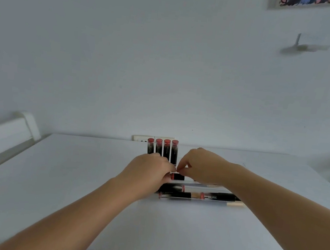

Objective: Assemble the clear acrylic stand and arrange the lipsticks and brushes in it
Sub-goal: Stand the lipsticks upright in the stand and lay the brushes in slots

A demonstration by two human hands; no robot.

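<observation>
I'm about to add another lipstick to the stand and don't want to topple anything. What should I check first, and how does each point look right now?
1. Four red-capped black lipsticks upright in back row: ok.
2. Left hand grip: fingers curled, contents hidden: cannot tell.
3. Right hand grip: fingertips pinched, item unseen: cannot tell.
4. Clear acrylic stand fully assembled: cannot tell.
5. Spare lipsticks and brushes lying within reach on white table: ok.

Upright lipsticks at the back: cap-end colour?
Red to coral tops on the four upright lipsticks, dark bodies below; head view.
</observation>
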